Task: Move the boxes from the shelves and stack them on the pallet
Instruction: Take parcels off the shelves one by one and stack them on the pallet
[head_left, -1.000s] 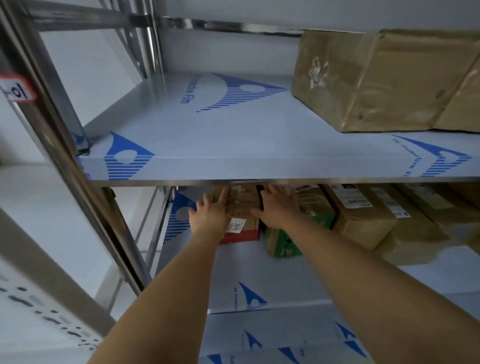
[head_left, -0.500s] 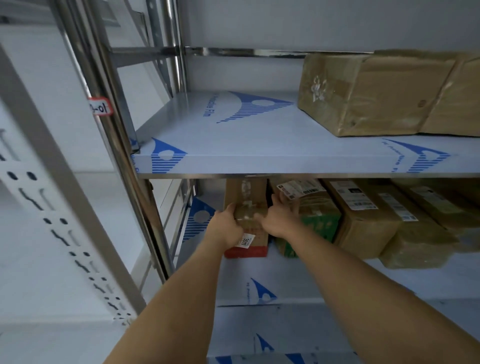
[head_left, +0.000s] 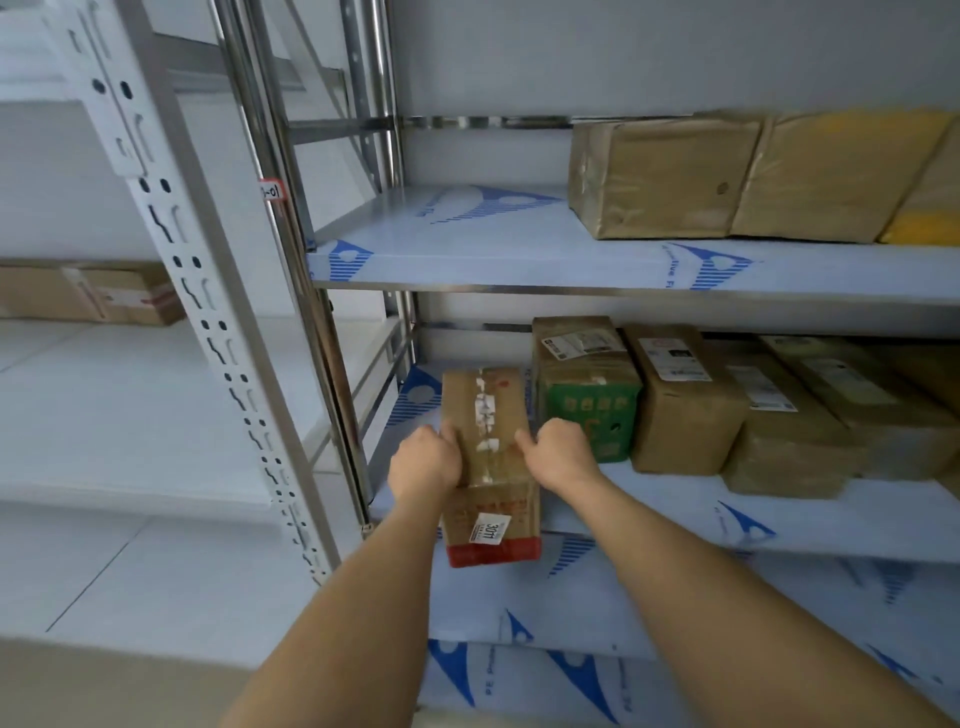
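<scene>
Left hand (head_left: 423, 460) and right hand (head_left: 558, 452) grip a taped box (head_left: 488, 467) by its sides, overhanging the middle shelf (head_left: 649, 514) edge. Behind, more boxes (head_left: 685, 400) wait; top shelf boxes (head_left: 665, 176) too. Pallet unseen; most work apparently remains.

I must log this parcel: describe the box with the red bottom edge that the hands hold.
The box is a long brown cardboard carton, taped along its top, with a red band and a white sticker reading 3011 on its near end. It overhangs the middle shelf front edge. The left hand and right hand grip its sides.
</scene>
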